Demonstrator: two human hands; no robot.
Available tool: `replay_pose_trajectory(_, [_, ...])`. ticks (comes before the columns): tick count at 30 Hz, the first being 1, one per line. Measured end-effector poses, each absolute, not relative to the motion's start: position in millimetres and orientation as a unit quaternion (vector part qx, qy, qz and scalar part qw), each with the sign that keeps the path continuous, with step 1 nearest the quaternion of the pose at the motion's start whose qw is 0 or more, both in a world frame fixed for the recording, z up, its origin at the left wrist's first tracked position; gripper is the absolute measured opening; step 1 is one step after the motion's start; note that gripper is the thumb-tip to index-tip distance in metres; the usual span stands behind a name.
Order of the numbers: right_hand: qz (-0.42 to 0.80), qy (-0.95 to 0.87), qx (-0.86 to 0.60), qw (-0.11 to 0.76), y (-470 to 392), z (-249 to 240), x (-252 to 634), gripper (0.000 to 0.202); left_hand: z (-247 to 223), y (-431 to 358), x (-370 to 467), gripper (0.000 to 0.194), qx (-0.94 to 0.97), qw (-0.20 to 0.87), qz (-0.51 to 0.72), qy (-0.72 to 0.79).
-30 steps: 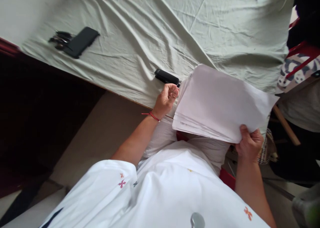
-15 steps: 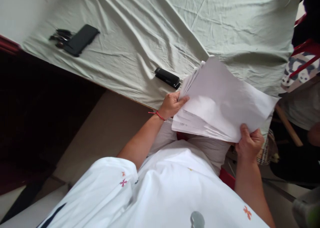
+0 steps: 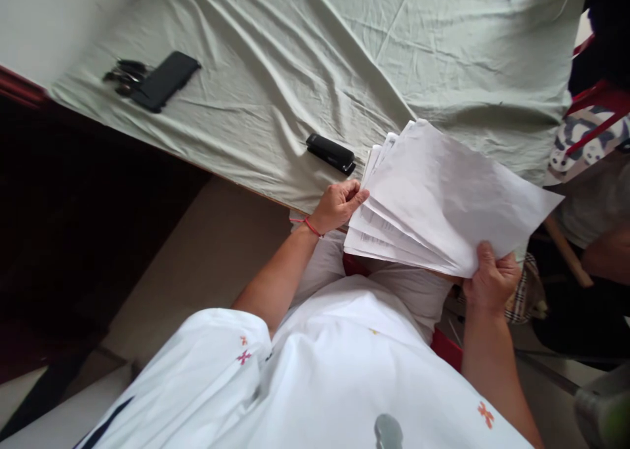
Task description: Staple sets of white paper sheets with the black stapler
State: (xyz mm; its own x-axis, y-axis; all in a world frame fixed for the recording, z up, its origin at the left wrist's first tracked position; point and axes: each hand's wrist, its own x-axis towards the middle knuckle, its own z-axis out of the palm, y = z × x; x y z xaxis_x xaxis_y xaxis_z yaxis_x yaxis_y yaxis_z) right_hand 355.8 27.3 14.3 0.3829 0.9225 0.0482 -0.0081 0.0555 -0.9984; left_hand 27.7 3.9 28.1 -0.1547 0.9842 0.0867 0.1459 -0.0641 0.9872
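Note:
A fanned stack of white paper sheets [image 3: 443, 186] is held between my hands at the table's front edge. My left hand [image 3: 339, 204] pinches the left edge of the sheets, its thumb on top. At the lower right corner, my right hand [image 3: 492, 279] grips the stack with the thumb on top and the other fingers underneath. Faint print shows on some lower sheets. A black stapler [image 3: 330, 153] lies on the cloth just beyond my left hand, touched by neither hand.
The table has a wrinkled pale green cloth [image 3: 275, 62]. A black phone [image 3: 166, 81] and keys [image 3: 125, 76] lie at its left. A panda-print bag [image 3: 585, 140] is at the right, near a person's partly visible arm [image 3: 608, 255].
The sheets have fanned farther apart on the left side, with more printed edges showing. The top sheet's right corner has shifted slightly right. Both hands keep their grip.

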Motion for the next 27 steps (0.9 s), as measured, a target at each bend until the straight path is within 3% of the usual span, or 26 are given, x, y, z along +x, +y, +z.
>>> replay_pose_trajectory(6, [0.375, -0.379, -0.565, 0.630, 30.1, 13.8, 355.6, 0.035, 28.0, 1.4, 26.5, 0.031, 0.504, 0.505, 0.510, 0.480])
replay_pose_trajectory(13, [0.372, -0.385, -0.566, 0.627, 29.2, 15.8, 353.5, 0.034, 24.3, 2.1, 27.9, 0.036, 0.503, 0.433, 0.520, 0.537])
replay_pose_trajectory(19, [0.364, -0.364, -0.573, 0.638, 29.8, 19.3, 351.1, 0.033, 25.4, 1.0, 25.5, 0.035, 0.512, 0.514, 0.514, 0.457])
replay_pose_trajectory(23, [0.368, -0.366, -0.571, 0.636, 29.9, 19.0, 350.8, 0.035, 23.4, 0.9, 27.3, 0.026, 0.508, 0.474, 0.511, 0.506])
replay_pose_trajectory(27, [0.375, -0.371, -0.562, 0.637, 30.1, 16.5, 352.5, 0.034, 23.0, 1.3, 28.4, 0.034, 0.520, 0.407, 0.510, 0.552])
